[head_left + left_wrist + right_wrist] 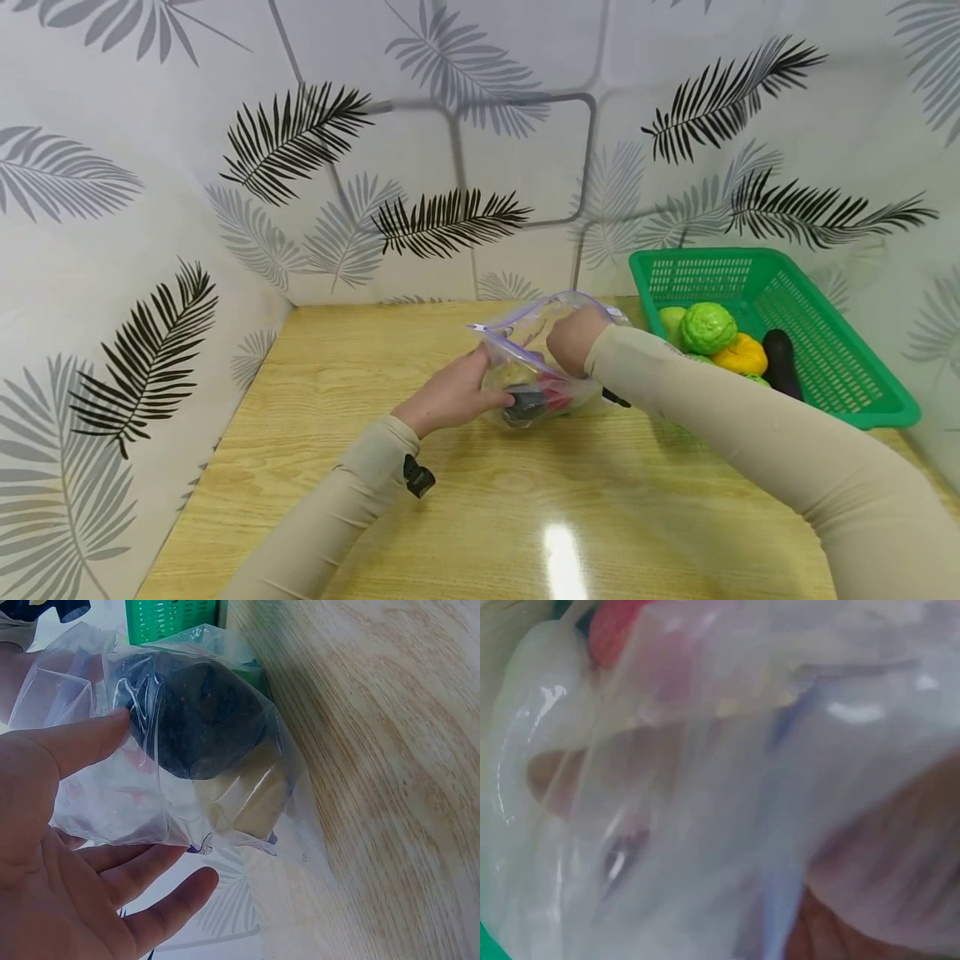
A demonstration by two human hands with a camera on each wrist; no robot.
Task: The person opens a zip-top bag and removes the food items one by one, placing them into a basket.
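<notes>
Bag: a clear plastic bag (517,408) sits on the table (300,475) toward its back, just left of the basket, mouth up and spread.
Bag edge: a purple zip strip (504,340) lines the mouth; the film is thin, glossy and creased.
Left hand: the left hand (453,396) pinches the bag's left side, thumb on the near face, fingers behind.
Right hand: the right hand (576,340) reaches into the mouth; its fingertips are hidden or blurred by film, so I cannot tell whether they hold anything.
Contents: a dark, rounded piece (199,716) lies against a smooth pale piece (251,791); a red piece (555,392) shows through the film.
Room: pale wood grain runs left of the bag and toward the person; the patterned wall (525,50) bounds the back.
Right side: a green basket (885,408), slatted plastic with a wide rim, stands close by; the right sleeve (735,408) passes across its near left corner.
Basket load: a knobbly green piece (708,327), a lobed yellow piece (742,357) and a long, glossy dark piece (782,364).
</notes>
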